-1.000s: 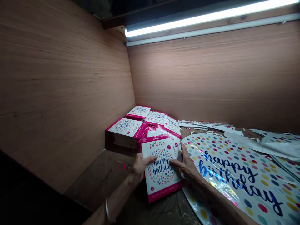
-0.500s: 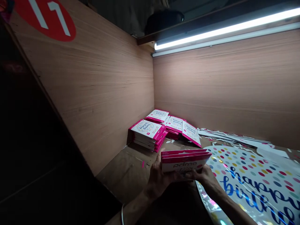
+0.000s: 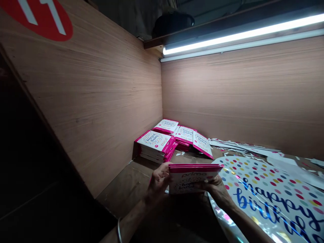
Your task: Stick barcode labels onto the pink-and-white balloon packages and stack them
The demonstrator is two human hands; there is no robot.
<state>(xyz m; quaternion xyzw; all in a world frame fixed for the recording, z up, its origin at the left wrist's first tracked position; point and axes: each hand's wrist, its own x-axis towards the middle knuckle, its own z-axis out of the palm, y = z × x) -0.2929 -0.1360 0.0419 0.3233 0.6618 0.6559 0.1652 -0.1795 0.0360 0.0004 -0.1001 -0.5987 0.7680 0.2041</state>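
Observation:
A small stack of pink-and-white "prima" happy-birthday balloon packets (image 3: 190, 175) stands on edge above the brown worktop. My left hand (image 3: 158, 180) grips its left side and my right hand (image 3: 215, 187) grips its right side from below. A bangle sits on my left wrist. Just to the right lies a large foil balloon (image 3: 265, 192) with coloured dots and blue "happy birthday" lettering.
Piles of the same packets (image 3: 157, 143) sit in the back left corner against the wooden walls, some slumped (image 3: 201, 143). White paper strips and scraps (image 3: 253, 148) lie along the back wall. A tube light (image 3: 240, 33) runs overhead. The left wall carries a red number sticker (image 3: 37, 17).
The packets lay flat under both hands a second ago; now they are lifted and stood on edge between my hands. The view has swung left and up.

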